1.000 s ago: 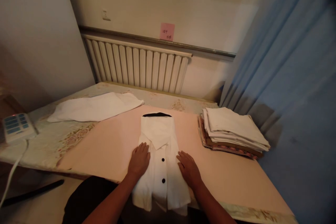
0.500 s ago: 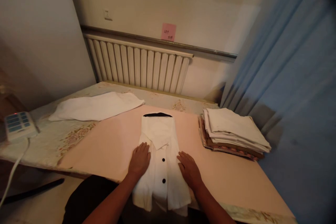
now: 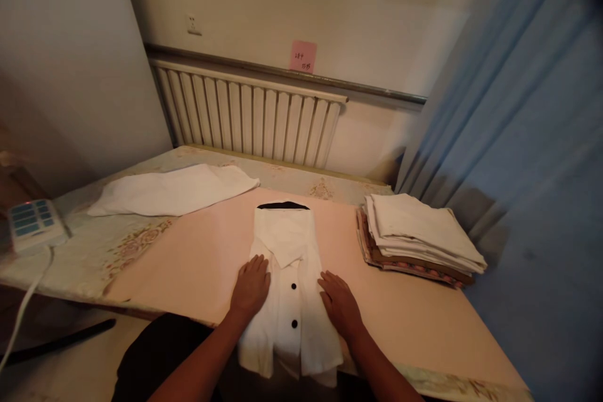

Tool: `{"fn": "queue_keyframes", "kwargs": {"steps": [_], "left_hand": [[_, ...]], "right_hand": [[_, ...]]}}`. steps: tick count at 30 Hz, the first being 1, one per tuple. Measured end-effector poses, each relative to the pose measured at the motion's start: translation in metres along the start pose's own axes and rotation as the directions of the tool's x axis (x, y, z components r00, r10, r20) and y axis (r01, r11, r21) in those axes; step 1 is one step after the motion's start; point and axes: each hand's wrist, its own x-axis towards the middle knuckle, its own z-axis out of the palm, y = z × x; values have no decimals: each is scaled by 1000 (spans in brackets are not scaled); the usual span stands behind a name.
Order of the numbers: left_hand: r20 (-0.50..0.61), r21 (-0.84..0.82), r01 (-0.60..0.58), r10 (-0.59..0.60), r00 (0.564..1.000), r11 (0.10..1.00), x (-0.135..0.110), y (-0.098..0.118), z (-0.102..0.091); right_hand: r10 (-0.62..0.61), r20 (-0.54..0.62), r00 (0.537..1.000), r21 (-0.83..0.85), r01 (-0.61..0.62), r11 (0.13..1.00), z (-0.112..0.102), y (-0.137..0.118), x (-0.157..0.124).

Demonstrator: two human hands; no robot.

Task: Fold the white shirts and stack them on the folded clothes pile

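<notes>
A white shirt (image 3: 287,239) with two dark buttons showing lies on a pink sheet (image 3: 202,251). Its sides are folded inward, a dark band shows at its far end, and its near end hangs over the table edge. My left hand (image 3: 252,282) rests flat on the shirt's left side, fingers stretched forward. At the right edge of the shirt, my right hand (image 3: 338,301) lies palm down with its fingertips touching the cloth. Both hands are open and grip nothing.
On the right stands a stack of folded cloths (image 3: 419,232) beside a blue curtain (image 3: 509,169). A white cloth (image 3: 179,191) lies at the back left. A power strip (image 3: 35,226) with a white cable sits at the far left. Behind the table is a radiator (image 3: 254,113).
</notes>
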Motion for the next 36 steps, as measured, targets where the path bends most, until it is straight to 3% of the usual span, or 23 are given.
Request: {"fn": "queue_keyframes", "kwargs": {"steps": [22,36], "left_hand": [[-9,7,-3,3,1000,1000,0,-1,2],[5,-18,1,-1,1000,1000,0,0,0]], "right_hand": [[-5,-1,1000,-12,5,1000,2,1,-1],[76,-8,997,62,-75,995,-6,-5,-6]]}}
